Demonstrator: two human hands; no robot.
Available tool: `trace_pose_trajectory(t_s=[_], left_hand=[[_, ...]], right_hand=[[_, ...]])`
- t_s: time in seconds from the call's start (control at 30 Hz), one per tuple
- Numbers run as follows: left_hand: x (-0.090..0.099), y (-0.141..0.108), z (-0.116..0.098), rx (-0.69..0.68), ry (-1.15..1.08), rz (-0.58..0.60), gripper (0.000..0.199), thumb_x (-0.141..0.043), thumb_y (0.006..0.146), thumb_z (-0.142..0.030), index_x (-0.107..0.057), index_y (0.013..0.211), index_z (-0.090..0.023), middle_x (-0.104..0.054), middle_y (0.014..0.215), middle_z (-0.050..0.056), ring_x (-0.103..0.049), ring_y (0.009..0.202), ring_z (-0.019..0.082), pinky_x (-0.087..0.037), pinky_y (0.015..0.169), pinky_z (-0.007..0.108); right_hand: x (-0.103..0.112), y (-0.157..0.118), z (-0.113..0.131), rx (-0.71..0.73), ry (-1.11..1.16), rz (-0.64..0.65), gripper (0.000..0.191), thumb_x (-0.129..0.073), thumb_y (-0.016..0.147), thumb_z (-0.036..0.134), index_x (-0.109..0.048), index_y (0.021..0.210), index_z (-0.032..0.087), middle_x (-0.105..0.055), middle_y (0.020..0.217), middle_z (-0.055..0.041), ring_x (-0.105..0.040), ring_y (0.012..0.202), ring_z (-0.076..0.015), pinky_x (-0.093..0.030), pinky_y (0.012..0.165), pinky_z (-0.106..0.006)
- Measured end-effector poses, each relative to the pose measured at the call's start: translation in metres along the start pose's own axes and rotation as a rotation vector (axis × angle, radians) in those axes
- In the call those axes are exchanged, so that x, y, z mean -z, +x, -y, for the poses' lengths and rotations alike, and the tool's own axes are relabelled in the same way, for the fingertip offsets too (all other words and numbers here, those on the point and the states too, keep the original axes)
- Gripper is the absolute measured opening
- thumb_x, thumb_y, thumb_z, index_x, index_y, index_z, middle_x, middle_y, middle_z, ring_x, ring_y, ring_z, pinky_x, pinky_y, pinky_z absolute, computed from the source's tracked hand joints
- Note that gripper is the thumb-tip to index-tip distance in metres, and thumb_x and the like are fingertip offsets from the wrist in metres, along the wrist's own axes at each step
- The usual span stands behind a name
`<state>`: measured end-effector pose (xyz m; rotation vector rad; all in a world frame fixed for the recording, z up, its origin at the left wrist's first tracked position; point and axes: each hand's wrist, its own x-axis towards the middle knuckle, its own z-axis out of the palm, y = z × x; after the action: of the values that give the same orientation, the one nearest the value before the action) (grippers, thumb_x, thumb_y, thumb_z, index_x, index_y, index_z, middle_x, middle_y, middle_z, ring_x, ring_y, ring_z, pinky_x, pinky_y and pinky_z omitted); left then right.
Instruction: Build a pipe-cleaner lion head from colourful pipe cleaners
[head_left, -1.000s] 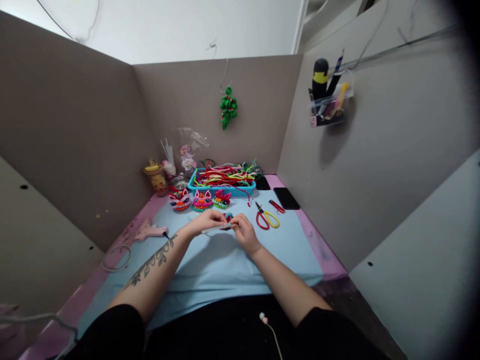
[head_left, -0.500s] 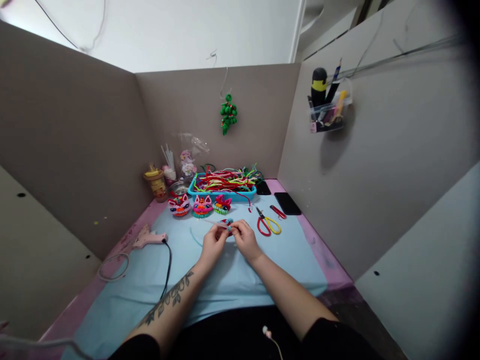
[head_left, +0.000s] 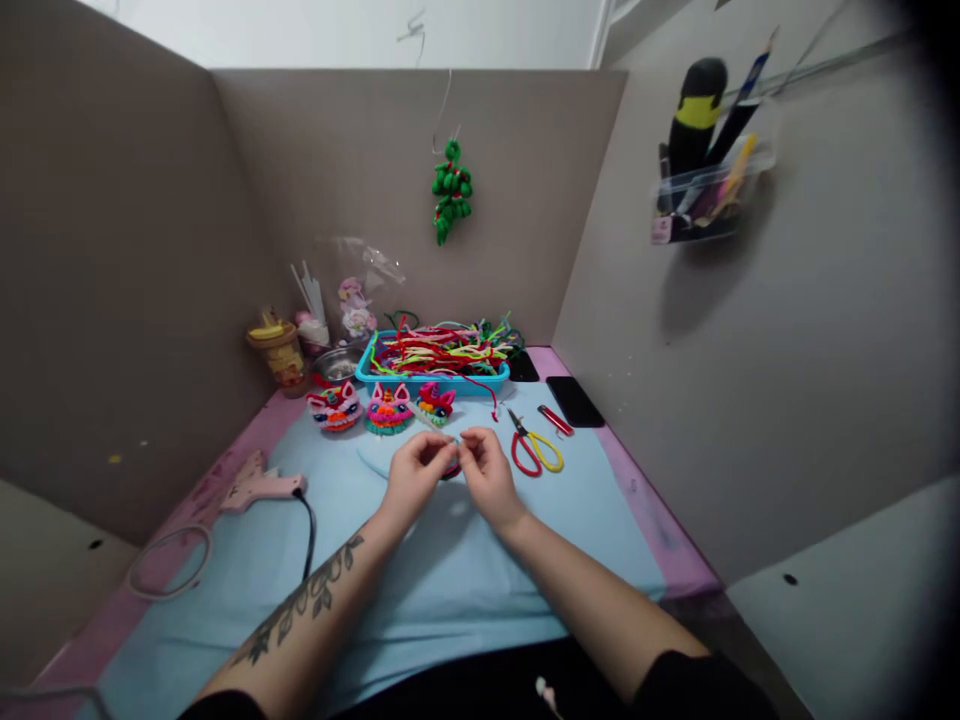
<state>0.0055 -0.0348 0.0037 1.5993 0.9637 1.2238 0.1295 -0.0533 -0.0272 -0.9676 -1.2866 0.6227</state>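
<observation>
My left hand (head_left: 415,472) and my right hand (head_left: 486,474) meet over the light blue cloth (head_left: 525,560), fingers pinched together. Between them they hold a small craft piece (head_left: 452,468), mostly hidden by the fingers, with some blue and dark red showing. A pale strip (head_left: 424,415) sticks up and left from the fingertips. The thin light blue stem (head_left: 369,462) curves out to the left of my left hand. Just beyond stand three fuzzy animal heads: a pink and red one (head_left: 334,408), a pink and teal one (head_left: 388,408) and a magenta and green one (head_left: 436,403).
Behind is a blue tray (head_left: 469,384) of colourful stems. Scissors (head_left: 534,446), a red cutter (head_left: 556,420) and a phone (head_left: 574,401) lie right. A pink glue gun (head_left: 262,485) with cable lies left. A cup (head_left: 279,352) stands back left; a tool holder (head_left: 701,205) hangs right.
The camera view has tilted down and come closer. The pale strip now points more steeply upward, and the held piece is more covered by my fingers.
</observation>
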Motion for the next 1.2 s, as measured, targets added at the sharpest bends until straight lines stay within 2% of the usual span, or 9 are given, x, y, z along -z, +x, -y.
trace_pose_trajectory(t_s=[0.17, 0.37, 0.53, 0.63, 0.73, 0.83, 0.93, 1.03, 1.2], left_hand=[[0.002, 0.028, -0.009, -0.157, 0.168, -0.041, 0.012, -0.054, 0.082, -0.023, -0.062, 0.087, -0.015, -0.065, 0.085, 0.005, -0.060, 0.074, 0.014, -0.048, 0.066, 0.025], [0.016, 0.045, 0.002, -0.210, 0.289, -0.120, 0.010, -0.054, 0.084, -0.021, -0.063, 0.085, -0.017, -0.065, 0.087, 0.005, -0.061, 0.080, 0.016, -0.049, 0.072, 0.027], [0.034, 0.041, 0.014, -0.245, 0.393, -0.237, 0.014, -0.052, 0.087, -0.028, -0.063, 0.086, -0.019, -0.067, 0.087, 0.006, -0.061, 0.084, 0.018, -0.049, 0.076, 0.030], [0.044, 0.035, 0.014, -0.297, 0.435, -0.308, 0.016, -0.046, 0.089, -0.028, -0.061, 0.087, -0.021, -0.066, 0.083, 0.005, -0.062, 0.081, 0.019, -0.050, 0.073, 0.031], [0.054, 0.033, 0.009, -0.407, 0.467, -0.330, 0.011, -0.047, 0.089, -0.023, -0.058, 0.092, -0.024, -0.064, 0.080, 0.005, -0.061, 0.078, 0.018, -0.049, 0.070, 0.031], [0.062, 0.033, 0.004, -0.457, 0.417, -0.294, 0.012, -0.044, 0.090, -0.018, -0.054, 0.095, -0.022, -0.062, 0.080, 0.004, -0.059, 0.077, 0.017, -0.049, 0.069, 0.030], [0.065, 0.033, 0.000, -0.562, 0.388, -0.093, 0.013, -0.041, 0.091, -0.020, -0.053, 0.095, -0.019, -0.062, 0.076, 0.004, -0.059, 0.073, 0.016, -0.048, 0.067, 0.028], [0.064, 0.031, 0.001, -0.557, 0.413, -0.011, 0.017, -0.038, 0.093, -0.024, -0.054, 0.089, -0.019, -0.063, 0.077, 0.006, -0.059, 0.071, 0.015, -0.048, 0.065, 0.026], [0.061, 0.031, 0.010, -0.415, 0.275, -0.257, 0.018, -0.039, 0.093, -0.027, -0.054, 0.088, -0.019, -0.059, 0.070, 0.004, -0.058, 0.064, 0.013, -0.047, 0.058, 0.022]], right_hand=[[0.007, 0.038, 0.017, -0.008, -0.067, 0.080, 0.016, -0.054, 0.084, 0.028, -0.052, 0.097, 0.020, -0.059, 0.082, -0.0019, -0.057, 0.074, -0.0142, -0.048, 0.068, -0.026], [0.003, 0.075, 0.017, -0.100, -0.194, 0.361, 0.016, -0.051, 0.086, 0.030, -0.055, 0.075, 0.019, -0.053, 0.066, 0.0009, -0.050, 0.060, -0.0125, -0.041, 0.055, -0.023], [-0.016, 0.081, 0.017, 0.156, -0.329, 0.371, 0.013, -0.049, 0.088, 0.025, -0.058, 0.080, 0.022, -0.059, 0.075, -0.0027, -0.055, 0.072, -0.0166, -0.045, 0.065, -0.029], [-0.023, 0.089, 0.023, 0.309, -0.314, 0.461, 0.014, -0.047, 0.088, 0.022, -0.061, 0.086, 0.025, -0.061, 0.077, -0.0036, -0.057, 0.073, -0.0174, -0.046, 0.068, -0.030], [-0.023, 0.114, 0.027, 0.471, -0.300, 0.610, 0.017, -0.046, 0.089, 0.025, -0.063, 0.090, 0.025, -0.065, 0.077, -0.0039, -0.059, 0.071, -0.0173, -0.047, 0.065, -0.030], [-0.036, 0.159, 0.024, 0.517, -0.344, 0.522, 0.026, -0.042, 0.091, 0.028, -0.065, 0.081, 0.022, -0.064, 0.070, -0.0033, -0.059, 0.068, -0.0157, -0.046, 0.064, -0.028], [-0.078, 0.214, 0.013, 0.484, -0.444, 0.510, 0.026, -0.045, 0.090, 0.026, -0.066, 0.077, 0.019, -0.066, 0.073, -0.0036, -0.061, 0.070, -0.0149, -0.046, 0.068, -0.027], [-0.148, 0.264, -0.005, 0.494, -0.561, 0.611, 0.020, -0.049, 0.088, 0.020, -0.068, 0.094, 0.017, -0.069, 0.093, -0.0063, -0.062, 0.088, -0.0168, -0.045, 0.081, -0.028], [-0.267, 0.322, -0.042, 0.474, -0.787, 0.797, 0.031, -0.046, 0.087, 0.014, -0.063, 0.113, 0.017, -0.061, 0.115, -0.0100, -0.057, 0.106, -0.0191, -0.041, 0.091, -0.028]])
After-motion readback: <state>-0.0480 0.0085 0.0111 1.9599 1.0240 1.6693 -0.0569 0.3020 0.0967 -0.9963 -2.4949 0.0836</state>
